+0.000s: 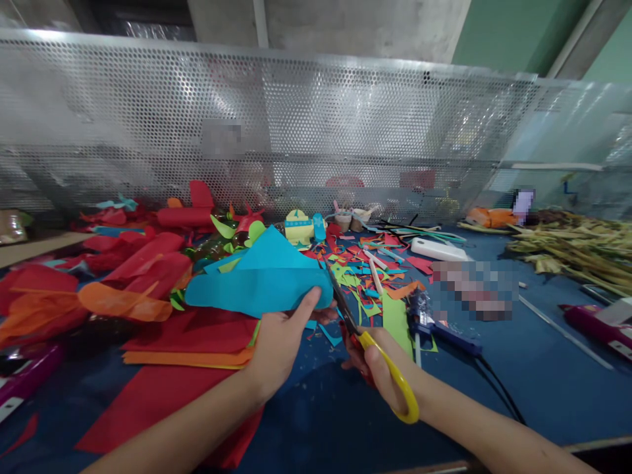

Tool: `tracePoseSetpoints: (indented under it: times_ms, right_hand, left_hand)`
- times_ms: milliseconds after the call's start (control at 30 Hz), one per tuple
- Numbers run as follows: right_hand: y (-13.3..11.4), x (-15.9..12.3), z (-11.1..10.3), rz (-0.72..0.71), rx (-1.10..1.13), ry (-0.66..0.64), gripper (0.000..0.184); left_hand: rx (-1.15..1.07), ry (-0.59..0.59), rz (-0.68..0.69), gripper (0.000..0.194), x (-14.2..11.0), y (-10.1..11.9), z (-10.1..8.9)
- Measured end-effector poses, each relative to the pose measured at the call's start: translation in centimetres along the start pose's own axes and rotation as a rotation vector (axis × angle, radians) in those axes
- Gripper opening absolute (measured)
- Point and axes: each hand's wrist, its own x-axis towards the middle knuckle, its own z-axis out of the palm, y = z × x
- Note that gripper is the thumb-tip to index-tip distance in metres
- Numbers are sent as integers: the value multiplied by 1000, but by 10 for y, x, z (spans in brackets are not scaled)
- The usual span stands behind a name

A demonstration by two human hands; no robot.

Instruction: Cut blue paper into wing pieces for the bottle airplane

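Note:
My left hand (284,345) pinches a blue piece of paper (257,286) near its right end, thumb on top and the other fingers mostly hidden beneath. The piece is long, with a rounded right end and a pointed part rising at the back. In my right hand (382,365) is a pair of scissors (405,395) with one yellow handle loop and some red by the fingers. Its dark blades point up and away, close to the right end of the blue paper. Whether the blades touch the paper I cannot tell.
Red sheets (187,336) and an orange sheet (187,357) lie at the left, near red paper shapes. Colourful paper scraps (365,263) cover the middle back. A blue glue gun (444,332) rests at the right, before dried stalks (573,243). A perforated metal screen (296,118) stands behind.

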Motion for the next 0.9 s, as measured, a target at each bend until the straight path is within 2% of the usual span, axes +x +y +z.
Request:
tracePoseSetpoints:
  times_ms: [267,700,900]
  right_hand:
    - [-5,2,-1,24,25,32,70]
    - [-2,1,0,39,59,26,70]
    - [-3,2,-2,51,30,25,69]
  left_hand:
    - [-49,-46,101,15,2,2,0]
    - [-25,-60,93,16,5,3,-2]
    - [18,-17,95,23,7,4,-2]
